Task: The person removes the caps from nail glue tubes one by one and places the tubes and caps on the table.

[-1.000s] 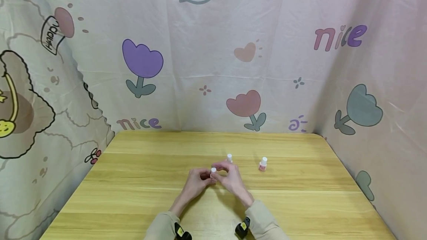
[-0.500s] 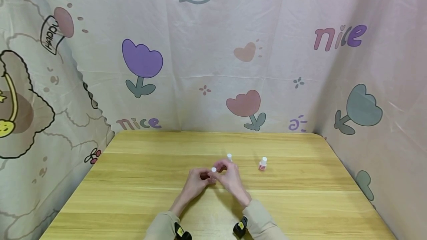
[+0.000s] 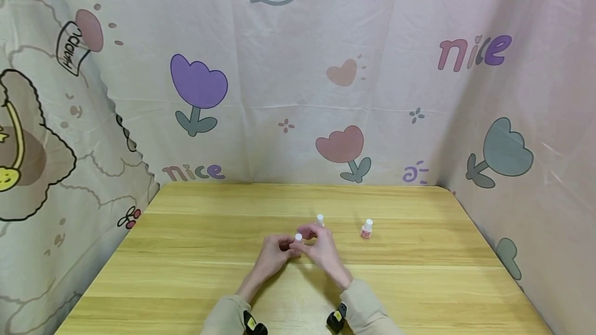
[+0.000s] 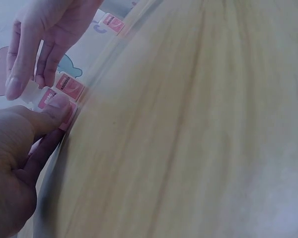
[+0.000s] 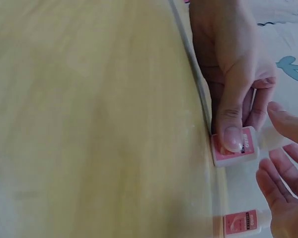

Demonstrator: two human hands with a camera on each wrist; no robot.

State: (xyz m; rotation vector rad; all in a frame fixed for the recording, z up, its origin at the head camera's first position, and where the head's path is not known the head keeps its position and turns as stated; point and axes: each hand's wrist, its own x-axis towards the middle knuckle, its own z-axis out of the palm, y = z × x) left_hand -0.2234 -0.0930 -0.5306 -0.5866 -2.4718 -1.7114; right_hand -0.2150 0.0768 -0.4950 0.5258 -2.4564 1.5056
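I see the left hand (image 3: 272, 257) clamped on one bottle (image 5: 246, 148), its white cap (image 3: 298, 237) between the right hand's (image 3: 322, 253) parted fingers — hardly a shift from half a second ago.

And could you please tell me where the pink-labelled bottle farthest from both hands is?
In the head view, the pink-labelled bottle stands on the wooden table, to the right of the right hand and the half-hidden bottle behind that hand.
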